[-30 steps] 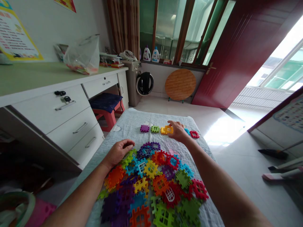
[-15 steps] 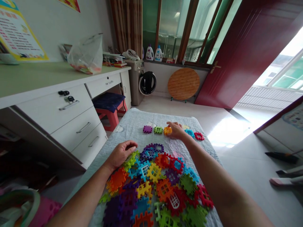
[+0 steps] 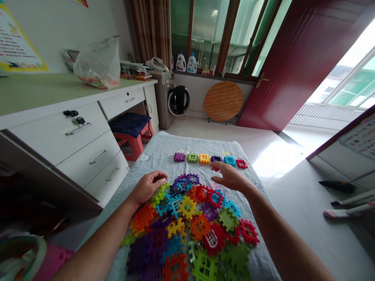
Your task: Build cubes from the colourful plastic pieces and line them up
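Toothed plastic building blocks lie in a spread-out heap on a cloth-covered table. My left hand (image 3: pixel 149 187) rests at the heap's far left edge, beside a light green block (image 3: pixel 159 195); its fingers curl loosely with a gap to the thumb, and nothing shows in it. Behind the heap runs a row: a purple block (image 3: pixel 179 157), a green block (image 3: pixel 192 157), a yellow block (image 3: pixel 204 159), a dark purple block (image 3: pixel 216 159), a blue block (image 3: pixel 229 160) and a red block (image 3: pixel 241 163). My right hand (image 3: pixel 230 176) hovers just in front of the row, fingers apart, holding nothing.
The light blue cloth (image 3: pixel 164 150) covers the table. To the left stand a white desk (image 3: pixel 117 88) with drawers and a red stool (image 3: pixel 133 142). A washing machine (image 3: pixel 163 101), a round wooden tabletop (image 3: pixel 223 102) and a dark red door (image 3: pixel 272 78) are farther back.
My right hand has drawn back from the yellow block towards me and opened. The yellow and dark purple blocks in the row now show uncovered. My left hand stays by the green block.
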The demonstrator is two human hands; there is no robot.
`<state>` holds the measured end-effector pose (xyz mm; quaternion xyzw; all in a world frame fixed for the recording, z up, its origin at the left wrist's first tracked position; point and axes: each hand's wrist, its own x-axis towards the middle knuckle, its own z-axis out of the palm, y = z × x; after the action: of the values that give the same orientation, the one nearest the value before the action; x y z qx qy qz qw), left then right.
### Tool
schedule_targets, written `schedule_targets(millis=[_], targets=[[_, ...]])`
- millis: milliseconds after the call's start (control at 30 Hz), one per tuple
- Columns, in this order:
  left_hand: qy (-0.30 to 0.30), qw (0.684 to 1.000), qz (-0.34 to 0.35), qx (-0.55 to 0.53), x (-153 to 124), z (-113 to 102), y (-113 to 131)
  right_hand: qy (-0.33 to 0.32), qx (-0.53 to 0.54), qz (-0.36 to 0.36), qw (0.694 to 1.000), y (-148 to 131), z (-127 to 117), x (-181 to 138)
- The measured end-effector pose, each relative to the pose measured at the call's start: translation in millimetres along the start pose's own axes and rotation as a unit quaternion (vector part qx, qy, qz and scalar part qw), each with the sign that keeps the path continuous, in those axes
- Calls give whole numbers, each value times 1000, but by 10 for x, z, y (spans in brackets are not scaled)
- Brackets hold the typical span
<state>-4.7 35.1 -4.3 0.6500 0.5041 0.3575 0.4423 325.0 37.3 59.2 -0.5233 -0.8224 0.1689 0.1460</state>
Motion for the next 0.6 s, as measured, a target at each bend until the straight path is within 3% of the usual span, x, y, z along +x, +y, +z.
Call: schedule_targets(millis=[100, 200, 367, 600], targets=[[9, 1000, -3, -6, -10, 20, 32, -23, -12, 15, 1000, -150, 77, -384], [20, 1000, -3, -10, -19, 39, 55, -34, -55, 42, 997, -256, 224, -567], [28, 1000, 9, 9, -29, 54, 54, -26, -89, 54, 994, -269, 397, -557], [22, 1000, 8, 11, -29, 54, 37, 7, -74, 51, 996, -158, 358, -575]])
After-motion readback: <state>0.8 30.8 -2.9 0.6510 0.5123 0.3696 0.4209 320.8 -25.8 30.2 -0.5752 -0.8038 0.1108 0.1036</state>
